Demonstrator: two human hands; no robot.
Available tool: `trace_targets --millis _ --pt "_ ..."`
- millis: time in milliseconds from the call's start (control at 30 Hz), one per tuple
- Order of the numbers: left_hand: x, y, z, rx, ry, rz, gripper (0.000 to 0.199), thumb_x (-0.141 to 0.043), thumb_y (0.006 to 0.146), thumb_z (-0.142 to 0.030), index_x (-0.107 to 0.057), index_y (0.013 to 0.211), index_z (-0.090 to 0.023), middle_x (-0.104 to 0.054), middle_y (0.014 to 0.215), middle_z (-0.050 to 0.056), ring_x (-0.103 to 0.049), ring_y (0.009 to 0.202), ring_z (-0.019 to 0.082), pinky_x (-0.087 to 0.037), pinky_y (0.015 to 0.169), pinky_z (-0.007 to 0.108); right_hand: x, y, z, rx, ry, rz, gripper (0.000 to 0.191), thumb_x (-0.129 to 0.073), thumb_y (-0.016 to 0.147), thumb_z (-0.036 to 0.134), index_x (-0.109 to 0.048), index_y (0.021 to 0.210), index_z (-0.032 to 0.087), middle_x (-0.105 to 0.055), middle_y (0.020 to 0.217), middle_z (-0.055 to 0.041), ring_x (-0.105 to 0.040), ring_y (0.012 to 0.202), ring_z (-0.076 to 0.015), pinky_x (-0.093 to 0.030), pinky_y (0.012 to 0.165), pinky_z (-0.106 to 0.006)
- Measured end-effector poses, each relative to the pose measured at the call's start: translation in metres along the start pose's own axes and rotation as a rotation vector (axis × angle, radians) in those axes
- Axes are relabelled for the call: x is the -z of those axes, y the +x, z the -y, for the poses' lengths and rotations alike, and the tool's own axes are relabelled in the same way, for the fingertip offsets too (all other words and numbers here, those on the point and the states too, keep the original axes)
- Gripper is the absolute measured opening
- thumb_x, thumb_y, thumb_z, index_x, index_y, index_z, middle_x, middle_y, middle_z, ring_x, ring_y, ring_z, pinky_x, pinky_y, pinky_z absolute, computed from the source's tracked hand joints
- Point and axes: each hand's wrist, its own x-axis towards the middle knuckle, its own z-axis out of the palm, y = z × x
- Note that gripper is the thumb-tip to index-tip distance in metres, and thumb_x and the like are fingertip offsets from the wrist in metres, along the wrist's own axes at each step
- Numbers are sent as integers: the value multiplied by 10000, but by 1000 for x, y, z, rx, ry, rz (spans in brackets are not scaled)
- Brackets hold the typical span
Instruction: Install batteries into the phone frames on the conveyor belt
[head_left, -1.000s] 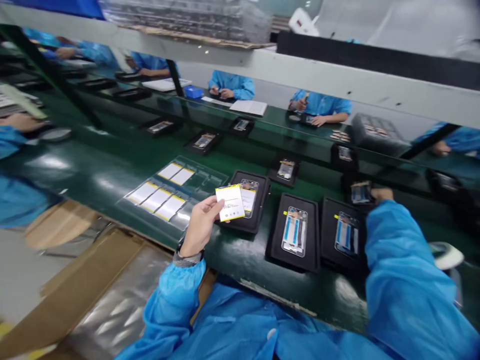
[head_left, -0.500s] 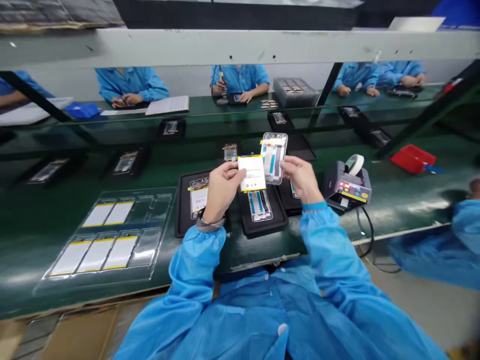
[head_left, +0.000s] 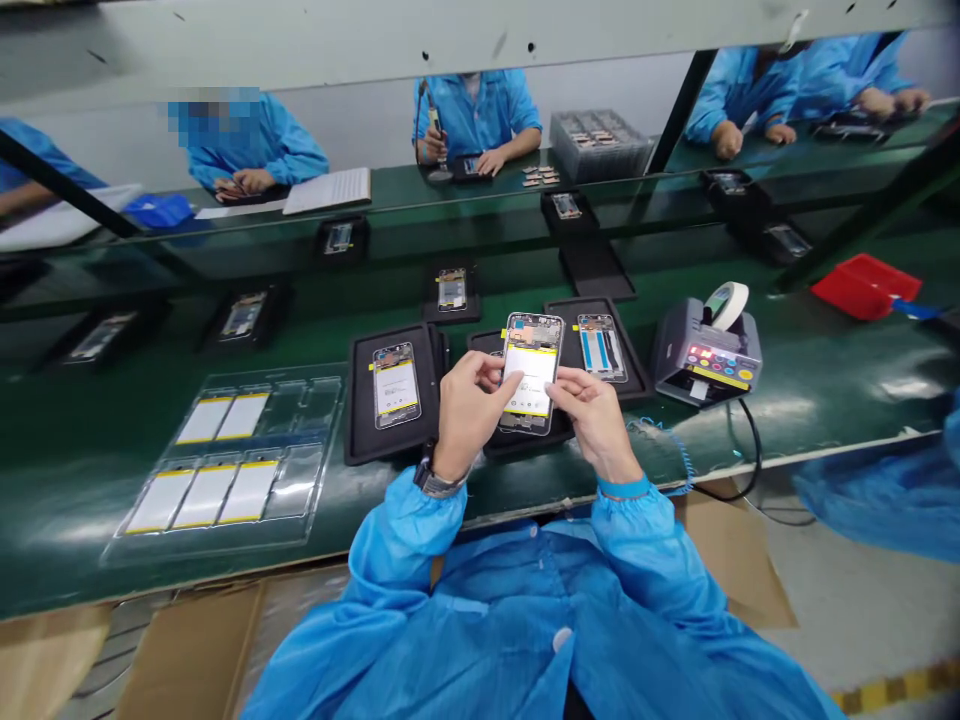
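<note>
An opened phone (head_left: 535, 330) is tilted up above a black tray, held between my two hands. Its white battery (head_left: 531, 372) with yellow edge strips lies in the frame. My left hand (head_left: 474, 410) grips the left edge, thumb on the battery and fingers partly hidden behind. Thumb and fingers of my right hand (head_left: 598, 418) pinch the right edge low down. To the left, another opened phone (head_left: 395, 388) with a battery lies in a black tray (head_left: 361, 420). On the right, a phone frame with blue strips (head_left: 600, 350) sits in a second black tray (head_left: 636, 372).
A clear plastic tray (head_left: 307, 425) with several white batteries lies at left. A grey tape dispenser (head_left: 679, 350) and a red dustpan (head_left: 862, 285) stand at right. More black trays with phones lie further back, and co-workers in blue sit across the bench (head_left: 300, 330).
The battery, held apart in my left hand before, now lies in the phone frame. Both hands have come together on the phone and moved slightly lower. The view has tilted down.
</note>
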Motion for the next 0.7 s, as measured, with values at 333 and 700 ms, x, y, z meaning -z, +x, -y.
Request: trace_targets --millis 333,700 --pt "4 0 7 229 -296 316 420 -911 740 -436 -702 969 -153 -736 855 51 -685 734 177 -552 668 271 9 -12 0 19 4 71 444 -972 693 472 -784 1018 233 -822 959 -51 -770 869 -230 -636 843 -374" --pt "-32 -10 9 252 -404 254 463 -851 797 -581 -713 837 -141 -735 834 50 -668 735 161 -542 684 255 -4 -8 13 179 -111 -4 446 -878 787 572 -690 993 224 -814 932 -59 -761 785 -223 -631 762 -352"
